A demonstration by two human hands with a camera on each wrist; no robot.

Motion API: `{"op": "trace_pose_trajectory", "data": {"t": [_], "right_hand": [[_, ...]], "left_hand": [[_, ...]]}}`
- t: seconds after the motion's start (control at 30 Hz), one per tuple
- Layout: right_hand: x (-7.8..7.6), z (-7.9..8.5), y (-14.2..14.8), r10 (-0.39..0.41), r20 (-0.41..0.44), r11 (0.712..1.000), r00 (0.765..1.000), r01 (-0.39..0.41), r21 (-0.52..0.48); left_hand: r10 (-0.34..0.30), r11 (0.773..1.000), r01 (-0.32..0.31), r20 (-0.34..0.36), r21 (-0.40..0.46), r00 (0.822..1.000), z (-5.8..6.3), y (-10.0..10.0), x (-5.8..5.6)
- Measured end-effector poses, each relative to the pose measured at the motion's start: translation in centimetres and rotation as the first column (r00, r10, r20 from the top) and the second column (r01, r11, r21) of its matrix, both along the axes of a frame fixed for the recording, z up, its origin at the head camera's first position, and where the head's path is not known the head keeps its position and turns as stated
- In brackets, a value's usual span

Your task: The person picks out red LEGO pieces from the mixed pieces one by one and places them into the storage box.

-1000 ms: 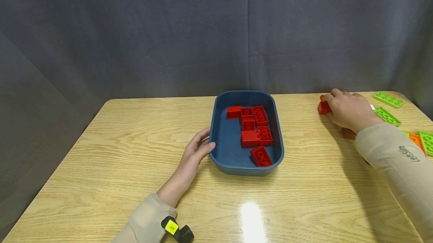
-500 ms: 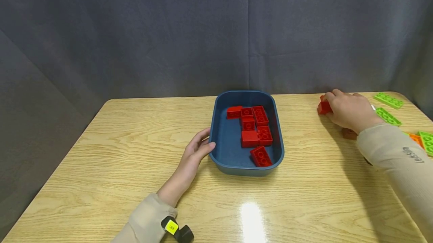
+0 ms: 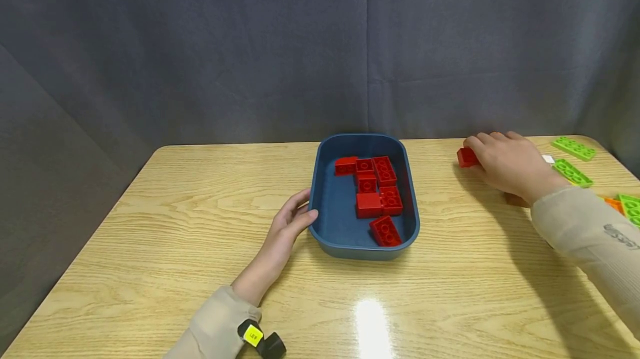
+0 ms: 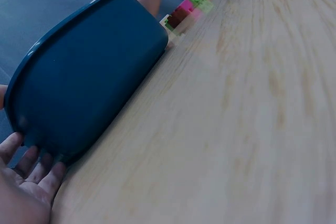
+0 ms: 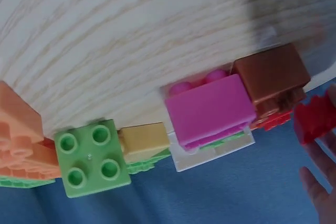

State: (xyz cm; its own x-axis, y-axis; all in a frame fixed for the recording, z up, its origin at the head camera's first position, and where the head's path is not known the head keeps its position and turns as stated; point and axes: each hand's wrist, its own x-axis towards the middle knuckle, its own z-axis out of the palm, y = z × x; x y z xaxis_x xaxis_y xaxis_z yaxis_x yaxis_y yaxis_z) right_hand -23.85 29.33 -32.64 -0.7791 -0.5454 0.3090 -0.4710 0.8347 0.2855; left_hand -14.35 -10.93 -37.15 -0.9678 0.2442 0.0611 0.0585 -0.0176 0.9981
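A blue plastic bin (image 3: 345, 249) stands mid-table with several red toy bricks (image 3: 369, 205) lying in its right half. My left hand (image 3: 287, 225) holds the bin's left side, thumb at the rim and fingers against the outer wall; the left wrist view shows those fingers (image 4: 39, 171) along the wall. Over the far right of the table, my right hand (image 3: 512, 164) grips a red brick (image 3: 467, 157), which sticks out past its fingertips. In the right wrist view that red brick (image 5: 314, 119) appears at the right edge, near a brown brick (image 5: 273, 74).
At the table's right end lie green bricks (image 3: 574, 148), an orange brick (image 3: 614, 203) and a white piece (image 3: 548, 159). The right wrist view also shows a magenta brick (image 5: 210, 111) and a tan brick (image 5: 144, 141). A grey curtain (image 3: 250, 53) hangs behind the table.
My right hand has moved a little left with the red brick, away from the other bricks, uncovering more of the white piece. My left hand and the bin have stayed in place.
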Motion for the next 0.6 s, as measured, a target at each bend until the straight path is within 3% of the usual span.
{"op": "trace_pose_trajectory", "data": {"t": [0.33,0.6], "right_hand": [[1.2,0.3,-1.7,0.077,-0.102,0.996,0.992,-0.081,-0.039],[2.6,0.9,-3.9,0.163,-0.247,0.975,0.955,-0.195,-0.109]], "left_hand": [[0.000,1.000,0.000,0.001,0.004,1.000,0.0,0.1,0.0],[0.002,1.000,-0.002,-0.005,0.005,1.000,0.0,0.0,-0.1]]}}
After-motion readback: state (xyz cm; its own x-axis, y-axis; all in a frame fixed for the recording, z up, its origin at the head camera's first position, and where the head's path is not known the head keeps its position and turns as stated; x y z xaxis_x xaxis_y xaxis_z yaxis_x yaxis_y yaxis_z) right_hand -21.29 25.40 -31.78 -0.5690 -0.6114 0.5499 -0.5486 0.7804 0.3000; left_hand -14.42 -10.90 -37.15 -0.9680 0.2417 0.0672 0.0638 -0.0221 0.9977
